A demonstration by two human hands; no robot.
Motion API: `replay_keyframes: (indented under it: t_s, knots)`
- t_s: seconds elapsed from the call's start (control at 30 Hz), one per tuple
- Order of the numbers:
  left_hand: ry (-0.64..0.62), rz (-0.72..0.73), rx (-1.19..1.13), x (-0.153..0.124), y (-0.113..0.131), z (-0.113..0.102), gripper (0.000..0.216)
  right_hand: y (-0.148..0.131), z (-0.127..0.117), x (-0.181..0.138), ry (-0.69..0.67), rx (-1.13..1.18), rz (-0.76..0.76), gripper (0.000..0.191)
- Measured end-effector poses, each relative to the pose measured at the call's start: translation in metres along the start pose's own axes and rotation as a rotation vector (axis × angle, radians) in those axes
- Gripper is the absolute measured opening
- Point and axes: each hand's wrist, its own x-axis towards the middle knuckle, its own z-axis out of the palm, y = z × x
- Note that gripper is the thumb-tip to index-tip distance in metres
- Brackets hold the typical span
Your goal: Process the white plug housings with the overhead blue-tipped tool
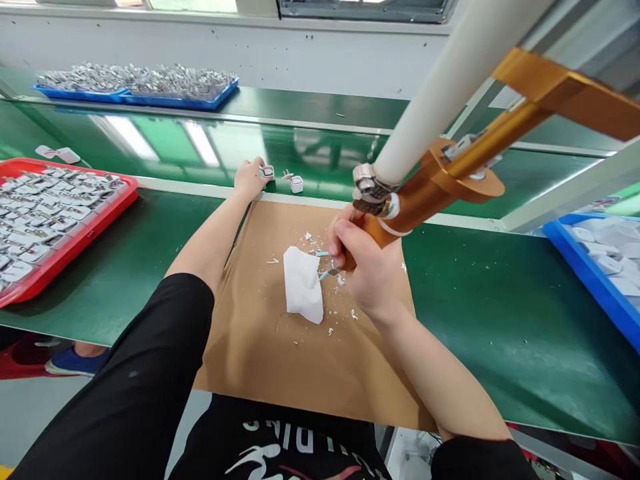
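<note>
My left hand (250, 177) reaches to the far edge of the bench, fingers closed on a small white charger part (268, 172). A second white part (295, 183) lies just right of it on the glossy conveyor. My right hand (361, 267) is closed round the orange handle of a hanging tool (430, 190) that is fixed to a white tube (440, 87). It also pinches small blue-handled tweezers (325, 263) whose tips point at a white cloth (303, 283). The cloth lies on a brown cardboard sheet (280, 360), with white scraps scattered around it.
A red tray (95, 223) of several white parts sits at the left on the green bench. A blue tray (583, 267) of white parts stands at the right edge. Blue trays (210, 101) of metal pieces rest beyond the conveyor. Two white parts (57, 154) lie at the far left.
</note>
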Motion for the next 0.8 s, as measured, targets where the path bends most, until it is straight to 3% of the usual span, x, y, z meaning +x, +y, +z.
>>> replay_keyframes:
  t_s: [0.1, 0.2, 0.3, 0.43, 0.57, 0.8]
  knots:
    - [0.097, 0.017, 0.028, -0.027, 0.004, -0.008, 0.028, 0.000, 0.000, 0.002, -0.002, 0.003, -0.046, 0.024]
    - [0.131, 0.075, -0.062, -0.076, 0.024, -0.020, 0.027, 0.000, 0.002, 0.001, 0.012, 0.000, -0.039, 0.024]
    - [0.043, 0.094, -0.198, -0.138, 0.054, -0.031, 0.029, -0.001, 0.003, 0.000, 0.022, -0.003, -0.025, 0.022]
    - [-0.105, 0.313, -0.272, -0.202, 0.084, -0.032, 0.032, -0.001, 0.005, -0.003, -0.012, 0.004, -0.076, 0.022]
    - [-0.163, 0.458, -0.297, -0.226, 0.088, -0.021, 0.027, -0.002, 0.007, -0.006, -0.036, -0.004, -0.112, 0.022]
    - [-0.262, 0.403, -0.277, -0.237, 0.091, -0.022, 0.035, -0.002, 0.008, -0.005, -0.057, -0.044, -0.127, 0.028]
